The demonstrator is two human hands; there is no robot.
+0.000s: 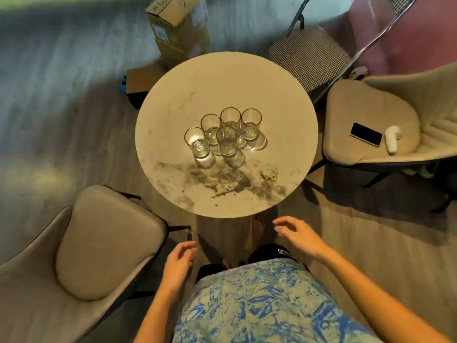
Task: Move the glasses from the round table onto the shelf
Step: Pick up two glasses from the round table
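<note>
Five glasses (223, 132) upright, round table (284, 100)

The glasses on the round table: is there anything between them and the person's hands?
Nothing visible. Only bare tabletop lies between the five glasses and the left hand and right hand, both empty before the near edge.

The tabletop (173, 95) is cream marble with grey-black veining massed toward six o'clock. The five glasses (227, 141) are clear with thin gold rims. At three o'clock, a beige chair (346, 115) carries a black phone (366, 137); a black-and-white houndstooth chair (309, 55) sits at one o'clock. The shirt (259, 305) is blue-and-cream patterned.
</note>
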